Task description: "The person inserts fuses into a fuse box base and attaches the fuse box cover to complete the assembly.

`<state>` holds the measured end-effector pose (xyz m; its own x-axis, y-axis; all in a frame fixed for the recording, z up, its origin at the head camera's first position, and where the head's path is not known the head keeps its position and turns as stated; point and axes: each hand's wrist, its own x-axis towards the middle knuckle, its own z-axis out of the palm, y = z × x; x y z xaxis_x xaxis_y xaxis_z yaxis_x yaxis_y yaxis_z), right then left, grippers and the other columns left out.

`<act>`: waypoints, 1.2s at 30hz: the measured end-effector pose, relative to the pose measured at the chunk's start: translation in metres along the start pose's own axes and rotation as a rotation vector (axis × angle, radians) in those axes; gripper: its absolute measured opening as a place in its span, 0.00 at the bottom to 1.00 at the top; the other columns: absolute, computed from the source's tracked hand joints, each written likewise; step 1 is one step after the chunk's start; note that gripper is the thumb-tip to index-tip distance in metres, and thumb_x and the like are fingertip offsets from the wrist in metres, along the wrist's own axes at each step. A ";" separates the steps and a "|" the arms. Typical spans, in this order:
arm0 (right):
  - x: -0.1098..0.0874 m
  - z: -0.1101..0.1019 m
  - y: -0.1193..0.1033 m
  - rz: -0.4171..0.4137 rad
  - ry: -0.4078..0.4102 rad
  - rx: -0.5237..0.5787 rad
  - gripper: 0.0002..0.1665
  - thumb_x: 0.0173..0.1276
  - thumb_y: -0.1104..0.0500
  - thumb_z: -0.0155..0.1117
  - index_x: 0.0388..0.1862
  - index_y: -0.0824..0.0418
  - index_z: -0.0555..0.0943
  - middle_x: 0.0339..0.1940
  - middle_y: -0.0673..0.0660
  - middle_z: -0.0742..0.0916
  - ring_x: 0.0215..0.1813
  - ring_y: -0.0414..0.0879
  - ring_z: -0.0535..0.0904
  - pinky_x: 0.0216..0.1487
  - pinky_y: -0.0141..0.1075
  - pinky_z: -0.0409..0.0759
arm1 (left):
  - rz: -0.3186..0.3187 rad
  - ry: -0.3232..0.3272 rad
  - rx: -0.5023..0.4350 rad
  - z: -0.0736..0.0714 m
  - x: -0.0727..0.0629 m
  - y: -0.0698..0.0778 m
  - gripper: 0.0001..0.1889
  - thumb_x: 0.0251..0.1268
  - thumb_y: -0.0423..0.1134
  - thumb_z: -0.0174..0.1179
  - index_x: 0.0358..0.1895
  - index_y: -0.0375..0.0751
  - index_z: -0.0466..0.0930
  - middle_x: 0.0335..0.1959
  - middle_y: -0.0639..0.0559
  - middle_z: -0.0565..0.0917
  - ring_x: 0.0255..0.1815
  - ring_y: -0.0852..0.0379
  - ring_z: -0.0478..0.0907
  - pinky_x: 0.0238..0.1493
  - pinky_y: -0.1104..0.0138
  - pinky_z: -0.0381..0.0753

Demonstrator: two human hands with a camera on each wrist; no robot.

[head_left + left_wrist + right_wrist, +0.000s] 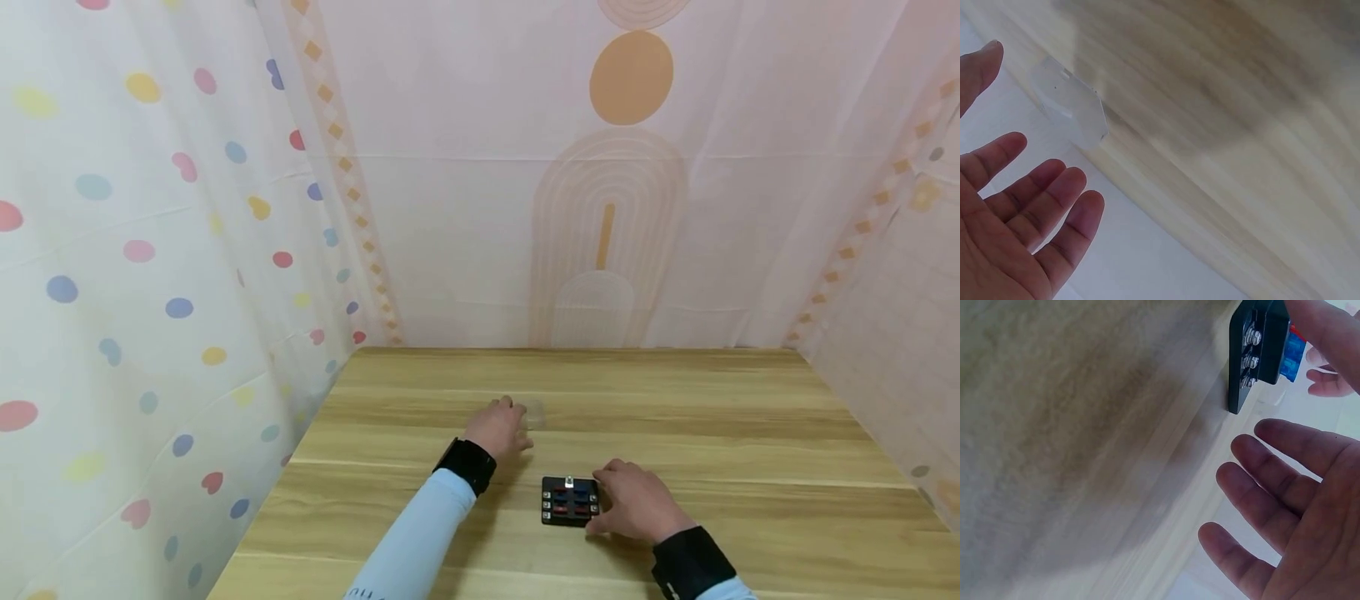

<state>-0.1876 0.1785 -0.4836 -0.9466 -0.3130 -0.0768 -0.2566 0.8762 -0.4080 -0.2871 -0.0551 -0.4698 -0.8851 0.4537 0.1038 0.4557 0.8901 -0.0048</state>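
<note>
A black fuse block (570, 502) with red and blue blade fuses and metal screw terminals lies flat on the wooden table. My right hand (637, 502) is at its right edge, thumb by the near corner and forefinger by the far one. In the right wrist view the other fingers are spread and relaxed beside the block (1261, 353). Farther back, my left hand (501, 429) reaches over the table beside a clear plastic cover (534, 414). The left wrist view has the cover (1071, 103) lying just beyond the loosely bent, parted fingers, with a gap between.
The wooden table (675, 408) runs back to a pale patterned curtain (465, 208). A dotted curtain (165, 275) hangs along the left side, and another pale cloth (900, 333) along the right. Each wrist wears a black band.
</note>
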 end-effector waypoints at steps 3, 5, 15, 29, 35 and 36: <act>0.000 0.000 0.000 0.001 0.000 -0.003 0.47 0.42 0.43 0.84 0.57 0.68 0.81 0.53 0.61 0.83 0.55 0.59 0.78 0.57 0.58 0.73 | -0.007 -0.003 -0.001 0.001 0.005 -0.002 0.30 0.59 0.56 0.70 0.59 0.40 0.79 0.51 0.43 0.81 0.49 0.49 0.80 0.47 0.60 0.82; -0.001 0.000 0.001 0.003 0.001 -0.003 0.47 0.42 0.43 0.84 0.58 0.68 0.81 0.53 0.61 0.83 0.55 0.59 0.78 0.57 0.58 0.73 | -0.016 -0.009 -0.004 0.002 0.008 -0.003 0.30 0.59 0.56 0.70 0.59 0.41 0.79 0.51 0.44 0.81 0.49 0.49 0.80 0.47 0.60 0.82; -0.003 -0.001 0.002 0.016 0.008 0.026 0.47 0.41 0.43 0.84 0.57 0.68 0.81 0.53 0.61 0.83 0.55 0.59 0.78 0.57 0.58 0.72 | -0.072 -0.058 0.006 0.000 0.022 -0.003 0.31 0.59 0.56 0.70 0.61 0.42 0.78 0.56 0.43 0.79 0.54 0.47 0.79 0.49 0.58 0.81; -0.004 -0.004 0.002 0.021 0.018 0.013 0.47 0.41 0.44 0.85 0.57 0.68 0.81 0.52 0.61 0.83 0.54 0.58 0.78 0.56 0.57 0.74 | -0.079 -0.050 0.039 0.004 0.038 -0.001 0.30 0.57 0.55 0.72 0.58 0.41 0.79 0.53 0.44 0.80 0.51 0.49 0.80 0.46 0.58 0.82; -0.005 -0.005 0.004 0.030 0.017 0.016 0.47 0.41 0.43 0.85 0.57 0.68 0.81 0.52 0.61 0.83 0.53 0.58 0.78 0.56 0.57 0.74 | -0.076 -0.026 0.034 0.013 0.041 0.000 0.27 0.57 0.54 0.72 0.54 0.40 0.81 0.50 0.45 0.81 0.48 0.49 0.80 0.43 0.59 0.82; -0.005 -0.005 0.004 0.032 0.016 0.017 0.47 0.41 0.43 0.85 0.57 0.68 0.81 0.52 0.61 0.83 0.54 0.58 0.78 0.56 0.58 0.73 | -0.073 -0.019 0.028 0.014 0.042 -0.001 0.27 0.56 0.54 0.72 0.52 0.40 0.81 0.49 0.45 0.81 0.47 0.49 0.80 0.43 0.59 0.82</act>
<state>-0.1851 0.1856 -0.4805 -0.9573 -0.2789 -0.0755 -0.2230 0.8792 -0.4210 -0.3259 -0.0360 -0.4798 -0.9174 0.3884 0.0864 0.3878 0.9214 -0.0254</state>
